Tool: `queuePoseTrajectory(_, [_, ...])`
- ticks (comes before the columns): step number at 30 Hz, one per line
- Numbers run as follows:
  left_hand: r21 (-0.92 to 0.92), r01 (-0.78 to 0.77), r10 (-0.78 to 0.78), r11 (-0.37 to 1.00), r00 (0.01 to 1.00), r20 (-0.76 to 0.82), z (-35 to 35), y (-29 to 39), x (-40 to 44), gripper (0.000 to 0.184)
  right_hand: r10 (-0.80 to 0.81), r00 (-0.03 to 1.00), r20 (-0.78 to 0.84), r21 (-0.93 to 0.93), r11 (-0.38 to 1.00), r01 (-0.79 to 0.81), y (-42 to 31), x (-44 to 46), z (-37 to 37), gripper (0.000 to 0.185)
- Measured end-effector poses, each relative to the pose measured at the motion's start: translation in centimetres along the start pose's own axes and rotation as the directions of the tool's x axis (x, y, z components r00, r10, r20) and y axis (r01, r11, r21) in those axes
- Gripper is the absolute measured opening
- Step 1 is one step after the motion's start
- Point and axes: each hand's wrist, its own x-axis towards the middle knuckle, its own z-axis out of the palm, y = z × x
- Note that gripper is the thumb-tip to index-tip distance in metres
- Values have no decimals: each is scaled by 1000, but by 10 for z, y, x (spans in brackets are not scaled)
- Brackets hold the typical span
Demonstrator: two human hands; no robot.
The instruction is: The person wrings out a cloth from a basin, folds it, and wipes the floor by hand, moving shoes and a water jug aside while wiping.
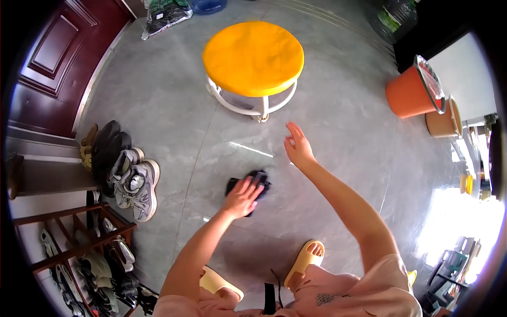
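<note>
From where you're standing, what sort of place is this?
Probably the entryway of a home: there's a dark red panelled door at the left of the view, grey-and-white sneakers nearby, and a brown rack holding more shoes.

A dark red panelled door (50,58) stands at the upper left, with a pair of grey-and-white sneakers (145,193) on the floor below it, black footwear (108,145) just beside them, and a brown shoe rack (84,246) full of shoes nearby. At the top edge a plastic bag (166,16) lies beside a blue container (209,5); at the right, an orange bin (405,98) with a plastic liner stands by a tan bucket (439,122), below a green-labelled bottle (391,21)
</note>
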Motion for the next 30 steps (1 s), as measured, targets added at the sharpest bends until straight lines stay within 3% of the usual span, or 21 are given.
queuePoseTrajectory(2, [16,236,-237,972,972,9,-12,-24,-15,61,-168,985,-31,105,980,170,-33,39,-2,49])
queuePoseTrajectory(5, [87,454,-451,887,891,-54,-8,-56,-43,58,-78,984,161,-297,947,123,-45,77,2,53])
queuePoseTrajectory(8, [122,606,-611,786,792,1,-4,-67,-60,64,-124,942,311,-347,908,234,-33,69,-3,54])
queuePoseTrajectory(9, [123,608,-616,784,787,33,-5,-67,-60,65,24,933,358,-308,947,93,-33,61,-7,55])
queuePoseTrajectory(11, [92,619,-626,780,776,85,-12,-65,-56,68,-122,889,442,-177,959,220,-22,24,-15,54])
queuePoseTrajectory(13, [65,628,-629,775,759,171,-18,-67,-55,71,-321,912,255,335,914,228,12,-21,-13,47])
queuePoseTrajectory(14, [117,608,-617,785,752,232,-29,-67,-51,75,-2,983,184,421,904,-77,13,-44,-26,42])
queuePoseTrajectory(15, [117,590,-596,799,747,297,-37,-70,-50,76,328,932,152,510,782,-359,11,-64,-43,38])
queuePoseTrajectory(16, [114,575,-573,810,735,364,-45,-73,-49,77,456,887,-73,585,740,-332,9,-79,-60,28])
queuePoseTrajectory(17, [105,572,-563,813,728,392,-51,-75,-48,75,459,858,-229,611,754,-241,20,-86,-74,23])
queuePoseTrajectory(18, [105,550,-544,828,744,388,-44,-80,-52,71,387,858,-339,594,795,-124,22,-85,-87,20])
queuePoseTrajectory(19, [-8,610,-542,792,709,452,-39,-85,-50,70,312,862,-399,486,869,-90,9,-79,-96,21])
queuePoseTrajectory(21, [-64,546,-460,836,758,461,-42,-90,-48,69,10,928,-372,276,956,101,-26,-55,-111,23])
queuePoseTrajectory(22, [130,443,-451,887,773,446,-38,-93,-50,70,-141,932,-335,169,964,206,-47,-43,-113,24])
queuePoseTrajectory(24, [487,193,-426,852,798,427,-19,-101,-58,72,-289,947,-141,49,953,298,-84,-29,-103,27])
queuePoseTrajectory(25, [475,155,-394,866,797,459,-16,-107,-61,73,-383,920,-86,6,923,385,-95,-23,-91,26])
queuePoseTrajectory(26, [409,277,-435,869,821,369,-3,-119,-70,74,-468,883,-21,-30,883,468,-103,-19,-78,26])
queuePoseTrajectory(28, [121,539,-548,834,782,295,-43,-108,-52,74,-497,866,52,-44,866,499,-114,-14,-54,26])
queuePoseTrajectory(30, [119,503,-517,856,828,219,-40,-133,-47,72,-484,866,127,-45,869,492,-116,-16,-38,27])
